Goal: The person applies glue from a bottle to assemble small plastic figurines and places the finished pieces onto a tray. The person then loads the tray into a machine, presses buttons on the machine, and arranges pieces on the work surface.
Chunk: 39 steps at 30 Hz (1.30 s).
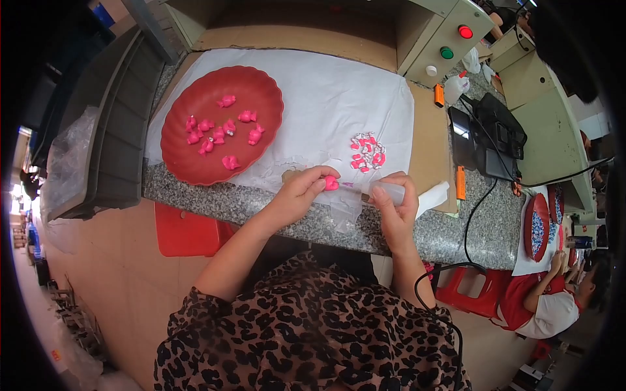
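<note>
Currently, left hand (297, 195): fingers clamped on one small pink figurine (331, 183), gripped between thumb and forefinger.
Figurine position: above the front edge of the bench (443, 225), just left of the bottle's tip.
Right hand (399, 215): fingers closed around a translucent bottle (392, 193), thumb laid along its side.
Bottle tip: slim, directed leftward at the figurine; contact between the two cannot be confirmed.
Scalloped red tray (186, 98): on the bench, left of the hands; about ten loose pink figurines (230, 162) lie inside, spaced apart or in small groups.
White sheet (319, 98): spread on the bench beneath the tray, creased and rough near the front edge.
Pink-and-white pieces (368, 153): clustered on the sheet, beyond the right hand; individual shapes too small to tell.
Cabinet panel (424, 49): at the far right of the sheet, fitted with a red button (465, 31) and a green button (446, 53).
Black bag (499, 130): on the bench, right of the sheet.
Co-worker (544, 303): seated at far right, near a red dish (536, 228) of blue-and-white pieces.
</note>
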Each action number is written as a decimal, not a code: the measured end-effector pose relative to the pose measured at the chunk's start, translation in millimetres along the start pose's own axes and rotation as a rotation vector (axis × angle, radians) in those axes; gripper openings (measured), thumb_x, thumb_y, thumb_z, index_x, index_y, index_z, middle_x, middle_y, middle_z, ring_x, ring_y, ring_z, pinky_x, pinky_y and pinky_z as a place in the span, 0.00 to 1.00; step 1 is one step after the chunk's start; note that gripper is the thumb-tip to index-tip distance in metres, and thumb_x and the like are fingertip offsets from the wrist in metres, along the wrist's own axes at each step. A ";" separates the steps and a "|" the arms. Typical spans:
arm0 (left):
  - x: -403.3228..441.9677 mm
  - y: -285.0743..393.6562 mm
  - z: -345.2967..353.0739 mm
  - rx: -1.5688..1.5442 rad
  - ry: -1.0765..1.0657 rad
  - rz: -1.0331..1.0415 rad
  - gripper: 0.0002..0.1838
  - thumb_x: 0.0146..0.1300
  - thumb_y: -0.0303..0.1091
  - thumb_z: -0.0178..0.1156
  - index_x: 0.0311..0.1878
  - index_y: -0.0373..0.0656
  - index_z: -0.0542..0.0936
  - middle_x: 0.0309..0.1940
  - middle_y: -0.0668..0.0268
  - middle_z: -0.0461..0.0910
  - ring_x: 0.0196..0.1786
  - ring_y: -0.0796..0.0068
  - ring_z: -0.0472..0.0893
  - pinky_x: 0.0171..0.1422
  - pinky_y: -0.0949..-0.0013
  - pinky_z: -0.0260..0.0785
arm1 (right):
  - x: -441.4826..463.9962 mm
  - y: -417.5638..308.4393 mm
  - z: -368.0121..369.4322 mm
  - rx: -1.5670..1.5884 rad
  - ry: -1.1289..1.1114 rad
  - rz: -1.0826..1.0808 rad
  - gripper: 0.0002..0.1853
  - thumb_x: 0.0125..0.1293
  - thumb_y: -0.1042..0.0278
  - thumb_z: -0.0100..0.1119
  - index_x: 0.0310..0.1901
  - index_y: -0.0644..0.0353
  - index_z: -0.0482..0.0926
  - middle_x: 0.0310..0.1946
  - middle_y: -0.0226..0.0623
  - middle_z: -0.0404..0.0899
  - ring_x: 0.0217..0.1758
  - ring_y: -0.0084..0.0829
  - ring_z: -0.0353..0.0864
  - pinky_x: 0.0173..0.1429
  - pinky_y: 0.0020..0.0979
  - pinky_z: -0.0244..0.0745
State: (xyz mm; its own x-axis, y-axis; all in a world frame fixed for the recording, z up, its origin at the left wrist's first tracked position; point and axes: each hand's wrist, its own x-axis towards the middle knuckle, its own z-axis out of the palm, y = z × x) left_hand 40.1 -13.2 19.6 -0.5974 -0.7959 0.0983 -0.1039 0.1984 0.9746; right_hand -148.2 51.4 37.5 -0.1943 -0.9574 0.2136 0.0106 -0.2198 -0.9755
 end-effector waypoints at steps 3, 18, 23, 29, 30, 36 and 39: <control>0.3 -0.3 -0.3 0.030 -0.017 -0.017 0.11 0.63 0.30 0.45 0.47 0.40 0.72 0.36 0.65 0.76 0.40 0.76 0.72 0.46 0.74 0.61 | -0.8 -1.7 -1.6 -0.045 -0.014 -0.006 0.08 0.59 0.72 0.55 0.35 0.65 0.66 0.31 0.34 0.68 0.32 0.22 0.70 0.37 0.22 0.67; 0.6 0.2 2.0 0.006 -0.005 0.025 0.11 0.63 0.29 0.45 0.46 0.39 0.71 0.36 0.64 0.75 0.41 0.75 0.72 0.47 0.74 0.62 | 0.8 -3.9 -0.5 -0.083 0.003 -0.037 0.09 0.58 0.72 0.56 0.34 0.65 0.66 0.29 0.35 0.69 0.31 0.22 0.71 0.36 0.22 0.66; 0.6 -0.2 2.0 0.040 0.013 0.024 0.10 0.63 0.28 0.45 0.46 0.40 0.71 0.34 0.64 0.74 0.38 0.74 0.71 0.45 0.73 0.62 | -0.3 -1.8 -2.2 -0.133 -0.014 -0.055 0.09 0.58 0.72 0.56 0.34 0.65 0.66 0.29 0.35 0.70 0.30 0.22 0.71 0.35 0.22 0.66; 0.2 0.9 2.8 0.073 0.031 0.023 0.10 0.62 0.28 0.46 0.46 0.40 0.71 0.34 0.63 0.74 0.39 0.72 0.71 0.46 0.72 0.61 | -1.7 -2.0 -1.0 -0.136 -0.005 -0.054 0.09 0.57 0.72 0.56 0.34 0.65 0.67 0.29 0.35 0.70 0.30 0.22 0.71 0.35 0.23 0.66; 0.0 -0.2 3.0 0.074 0.031 0.023 0.10 0.62 0.28 0.46 0.46 0.40 0.71 0.34 0.63 0.74 0.39 0.72 0.71 0.46 0.72 0.61 | -1.7 -1.9 -0.7 -0.131 0.006 -0.054 0.09 0.57 0.72 0.56 0.34 0.65 0.67 0.29 0.35 0.70 0.30 0.23 0.71 0.34 0.23 0.66; -0.8 0.7 4.6 0.065 0.042 0.006 0.11 0.62 0.29 0.46 0.47 0.40 0.70 0.36 0.61 0.74 0.42 0.71 0.72 0.49 0.71 0.61 | -3.6 0.8 -2.7 -0.185 -0.008 -0.070 0.09 0.57 0.73 0.56 0.34 0.66 0.67 0.29 0.37 0.70 0.30 0.24 0.71 0.35 0.23 0.66; -1.2 0.1 4.7 0.049 0.047 -0.015 0.11 0.62 0.29 0.46 0.48 0.40 0.69 0.38 0.61 0.73 0.43 0.69 0.71 0.51 0.70 0.61 | -5.1 -1.2 0.4 -0.165 0.015 -0.075 0.09 0.57 0.73 0.57 0.34 0.66 0.67 0.30 0.37 0.70 0.31 0.24 0.71 0.36 0.23 0.66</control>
State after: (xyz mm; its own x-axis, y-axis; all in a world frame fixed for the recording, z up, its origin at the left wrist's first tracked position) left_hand 37.1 -9.5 18.5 -0.5573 -0.8250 0.0943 -0.1524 0.2132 0.9650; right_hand -146.9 56.5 37.6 -0.2028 -0.9363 0.2866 -0.1653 -0.2558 -0.9525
